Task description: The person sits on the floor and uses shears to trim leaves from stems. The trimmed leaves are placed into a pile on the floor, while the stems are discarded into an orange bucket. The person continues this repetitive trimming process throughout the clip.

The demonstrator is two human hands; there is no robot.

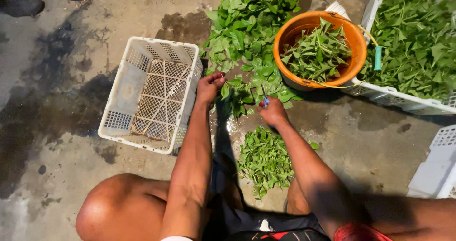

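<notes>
My left hand (209,86) grips a bunch of leafy green stems (234,94) just above the wet concrete floor. My right hand (272,111) is closed around a small blade with a blue handle (265,98), held next to the bunch. Below both hands, between my knees, lies a small pile of cut green leaves (264,159). A large heap of uncut leafy greens (247,22) spreads on the floor beyond my hands.
A white plastic crate (124,91), nothing in it, stands tilted at the left. An orange basin (351,36) holds leaves at the upper right. A white crate (403,101) full of greens sits at the far right, with another white crate (437,167) below it.
</notes>
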